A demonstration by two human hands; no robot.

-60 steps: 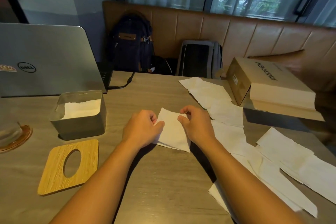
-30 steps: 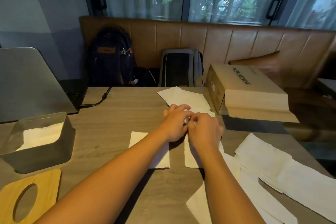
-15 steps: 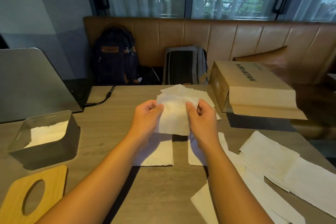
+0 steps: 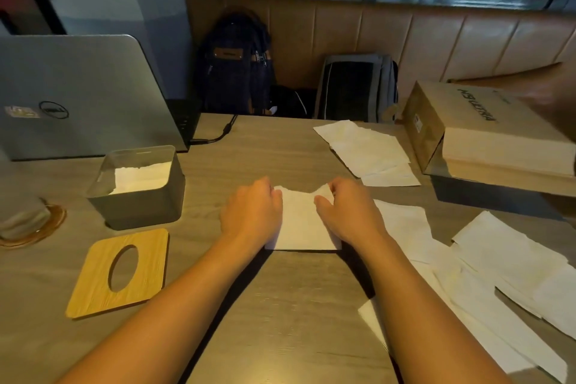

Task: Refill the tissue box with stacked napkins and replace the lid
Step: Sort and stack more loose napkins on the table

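A folded white napkin [image 4: 304,221] lies on the table in front of me. My left hand [image 4: 252,212] pinches its left edge and my right hand [image 4: 346,212] pinches its right edge, fingers curled over the top corners. The grey tissue box [image 4: 140,206] stands open at the left with white napkins [image 4: 141,176] inside. Its wooden lid [image 4: 93,284] with an oval hole lies flat on the table in front of the box. Several loose napkins [image 4: 511,262] are spread on the right.
A grey laptop [image 4: 78,97] stands at the back left with a cable beside it. More napkins [image 4: 367,146] lie at the back. A cardboard box [image 4: 486,134] sits at the right. A glass on a coaster [image 4: 28,224] is at the left edge. Two backpacks [image 4: 233,62] rest on the bench.
Both hands brought a napkin picked up from the far pile down onto the folded napkin on the table in front of me. The view swung back to the left.
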